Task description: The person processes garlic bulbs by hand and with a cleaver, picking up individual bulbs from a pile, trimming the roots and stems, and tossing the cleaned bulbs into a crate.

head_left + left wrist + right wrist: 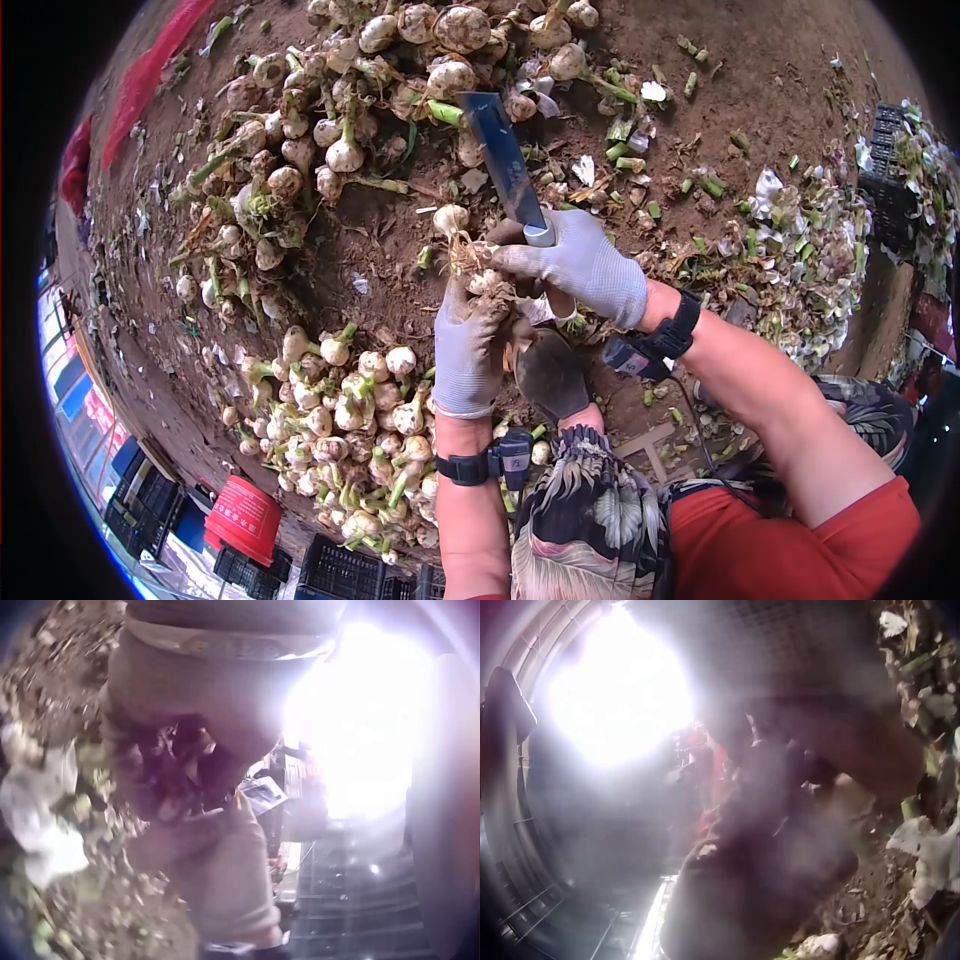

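Observation:
In the head view my gloved left hand [467,350] grips a garlic bulb [487,283], with dry roots and skin about the fingertips. My gloved right hand [585,262] holds a knife [503,160] by its pale handle, the broad dark blade pointing up and away. Its fingers meet the left hand's at the bulb, partly hiding it. Another small bulb [450,219] shows just beyond the left fingertips. Both wrist views are blurred and glare-washed; the left glove [225,877] fills the middle of one, and the bulb is hard to make out there.
Garlic with stems and roots lies in a heap [290,180] at upper left. Paler trimmed bulbs form a pile [370,400] at lower left. Peelings [810,270] spread to the right. A shoe [550,375] is below the hands; a red bucket [243,518] and black crates [340,570] stand behind.

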A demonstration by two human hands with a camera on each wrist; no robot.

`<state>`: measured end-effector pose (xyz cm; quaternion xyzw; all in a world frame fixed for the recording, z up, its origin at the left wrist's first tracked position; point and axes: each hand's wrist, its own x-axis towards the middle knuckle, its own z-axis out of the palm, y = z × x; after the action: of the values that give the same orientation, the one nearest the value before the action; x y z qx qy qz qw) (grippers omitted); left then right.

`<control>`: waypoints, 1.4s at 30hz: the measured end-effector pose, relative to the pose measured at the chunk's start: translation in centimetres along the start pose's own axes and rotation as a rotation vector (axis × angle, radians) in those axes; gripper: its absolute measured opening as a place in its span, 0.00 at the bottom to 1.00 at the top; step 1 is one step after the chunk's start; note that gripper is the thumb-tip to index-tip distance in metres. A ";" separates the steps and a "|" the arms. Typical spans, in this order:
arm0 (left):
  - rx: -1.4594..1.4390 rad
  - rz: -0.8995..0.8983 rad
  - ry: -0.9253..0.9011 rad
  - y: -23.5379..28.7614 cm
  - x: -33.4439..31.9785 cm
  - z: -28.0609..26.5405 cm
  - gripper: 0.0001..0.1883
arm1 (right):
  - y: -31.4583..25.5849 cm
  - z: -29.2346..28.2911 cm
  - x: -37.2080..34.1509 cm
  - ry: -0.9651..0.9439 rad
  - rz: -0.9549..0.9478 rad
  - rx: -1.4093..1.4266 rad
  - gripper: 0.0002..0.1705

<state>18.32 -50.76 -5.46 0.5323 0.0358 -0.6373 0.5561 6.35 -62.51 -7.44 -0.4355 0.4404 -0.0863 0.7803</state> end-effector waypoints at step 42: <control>1.514 0.637 -0.120 -4.4 -5.6 -2.3 0.16 | 1.4 -1.0 -7.1 -0.142 -0.217 -1.021 0.12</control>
<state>15.46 -43.88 -4.81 0.7129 -0.5860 -0.3281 0.2016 0.95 -58.55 -4.39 -0.8081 0.3247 0.0887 0.4834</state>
